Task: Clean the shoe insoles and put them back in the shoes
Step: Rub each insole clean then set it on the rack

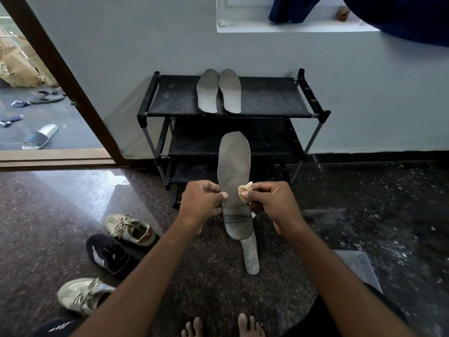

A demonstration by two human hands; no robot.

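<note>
My left hand (202,203) pinches the left edge of a grey insole (234,171) held upright in front of me. My right hand (269,198) grips a small crumpled beige cloth (245,189) pressed against the insole's right edge. Another grey insole (251,254) lies on the floor below the held one. Two more grey insoles (218,91) lie side by side on the top shelf of the black shoe rack (267,103). At my left on the floor are a beige sneaker (130,229), a black sneaker (108,254) and a second beige sneaker (81,294).
The rack stands against a grey wall. An open doorway at the left shows sandals (40,137) and a sack (19,66) outside. A clear plastic lid or box (359,266) sits on the floor at my right. My bare toes (223,327) show at the bottom.
</note>
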